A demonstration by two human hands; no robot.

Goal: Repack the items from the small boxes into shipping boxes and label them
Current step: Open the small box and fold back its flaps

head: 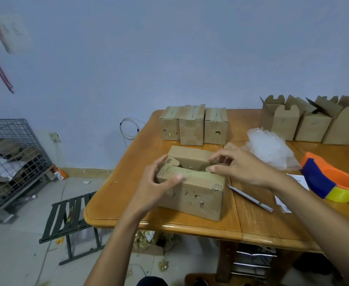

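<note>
**Item:** worn box (pixel 192 193), brown cardboard, lying lengthwise at the near left of the table (pixel 252 230), with its top flaps parted along the middle. We note torn holes in the near wall and scuffed, ragged flap edges.

**Hands:** the left hand (pixel 159 182) grips the left end, thumb laid on the near flap and fingers curled round the corner. The right hand (pixel 239 164) works the right end of the seam, fingertips curled on the far flap's edge and thumb against the near flap.

**Handling, our judgement:** thin board softened by wear, likely to buckle or tear further at the holes. We would hold it by the corners and flap folds, never by the pierced face. We cannot judge the weight, as the inside is hidden.

**Nearby:**
- three sealed boxes (pixel 192 126), just beyond
- open shipping boxes (pixel 305 124), far right
- bubble wrap (pixel 270 147)
- cutter (pixel 250 196), just right of the worn box
- tape dispenser (pixel 330 180)
- paper slips (pixel 298 180)
</note>
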